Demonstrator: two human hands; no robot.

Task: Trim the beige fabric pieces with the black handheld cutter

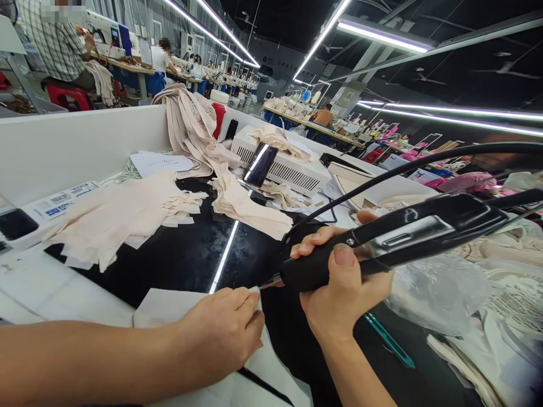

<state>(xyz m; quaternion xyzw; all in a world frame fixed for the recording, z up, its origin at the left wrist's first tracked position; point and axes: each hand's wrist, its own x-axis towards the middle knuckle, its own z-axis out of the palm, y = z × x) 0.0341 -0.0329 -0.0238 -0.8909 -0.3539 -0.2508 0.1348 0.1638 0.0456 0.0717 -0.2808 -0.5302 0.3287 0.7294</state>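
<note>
Material point(167, 308), white and flat, is lying at the near side of the black worktop point(186, 265), partly beneath our left hand point(229, 333). With that hand we are pinching the material's edge, the thumb and forefinger pressing together and the other fingers curling in. With our right hand point(343, 288) we are gripping the black handle of a handheld tool point(394, 226), the thumb lying along the near side and the fingers wrapping around from the far side. The tool's metal tip point(274, 282) is pointing left, reaching close to our pinching fingertips; whether it is touching the material, we cannot tell. A black cable point(466, 149) is arching above the tool toward the right.

Just right of our right wrist, a slim teal implement point(390, 341) is lying on the worktop, and farther right a clear plastic bag point(441, 294) is resting beside pale lace point(517, 294). Beyond our 2 hands, cream pieces are lying in 2 groups: a wide pile point(123, 209) at left and a narrower stack point(250, 206) near the middle. Behind the stack, a phone point(261, 164) is leaning against a white vented box point(292, 172). Past a low white partition point(85, 141), a person in a checked shirt point(53, 48) is sitting on a red stool point(70, 97).
</note>
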